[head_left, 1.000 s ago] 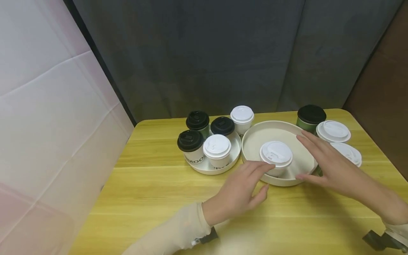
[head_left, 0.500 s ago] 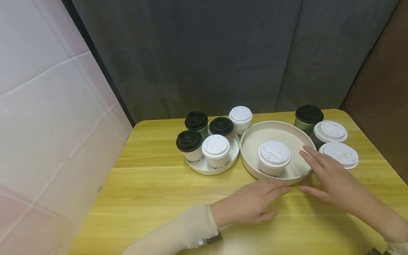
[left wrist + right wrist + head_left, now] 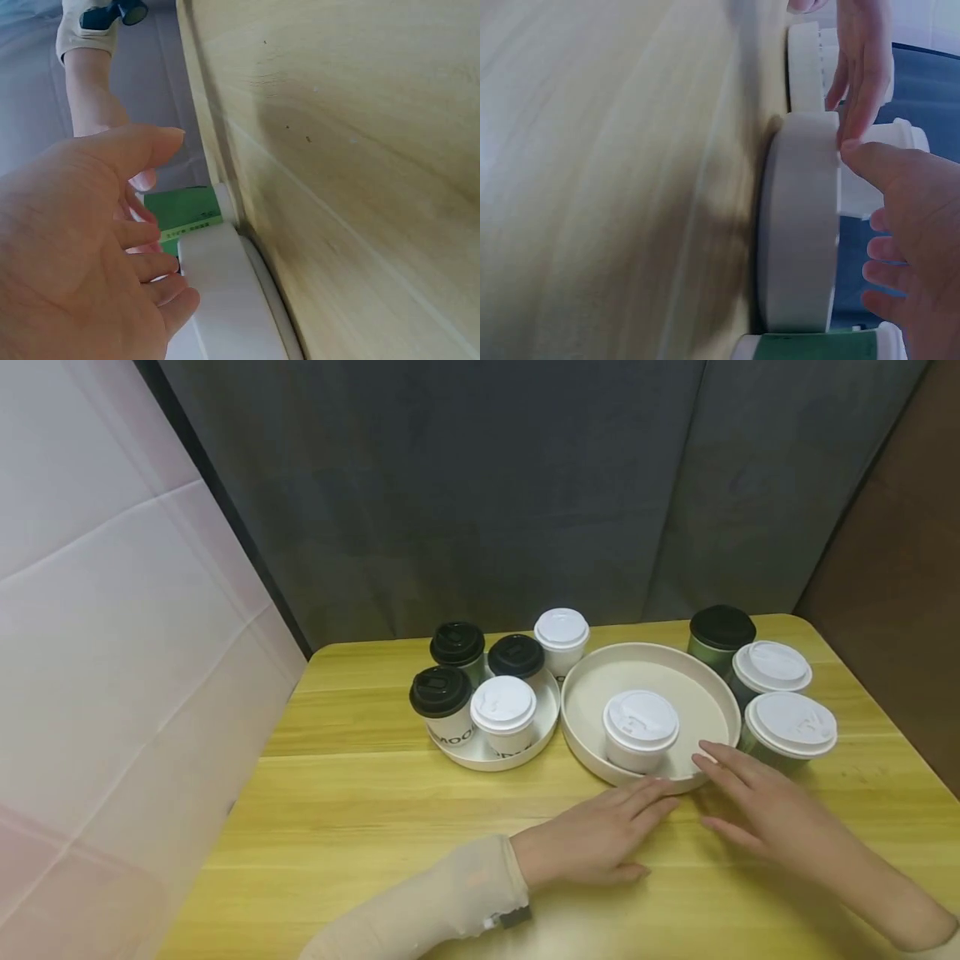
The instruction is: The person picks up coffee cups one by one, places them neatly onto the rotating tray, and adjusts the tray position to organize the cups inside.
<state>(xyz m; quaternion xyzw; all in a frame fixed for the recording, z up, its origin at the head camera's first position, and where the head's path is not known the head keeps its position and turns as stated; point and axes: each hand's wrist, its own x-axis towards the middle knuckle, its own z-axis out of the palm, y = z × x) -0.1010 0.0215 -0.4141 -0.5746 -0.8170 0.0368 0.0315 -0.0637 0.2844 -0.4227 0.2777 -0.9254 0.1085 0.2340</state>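
the cup (image 3: 641,735) stands upright inside the big tray (image 3: 697,706), towards its near side, with neither hand on it. a second ago the left hand (image 3: 596,839) was up beside the cup, fingers by the lid; now it is at the tray's near rim, fingers almost straight and holding nothing (whether they touch the rim, i can't quite tell). the right hand (image 3: 765,802) has come nearer along the tray's right side, fingers loosely spread, also holding nothing. to my eye, the cup is let go and placed, and both hands are now busy with the tray's edge.
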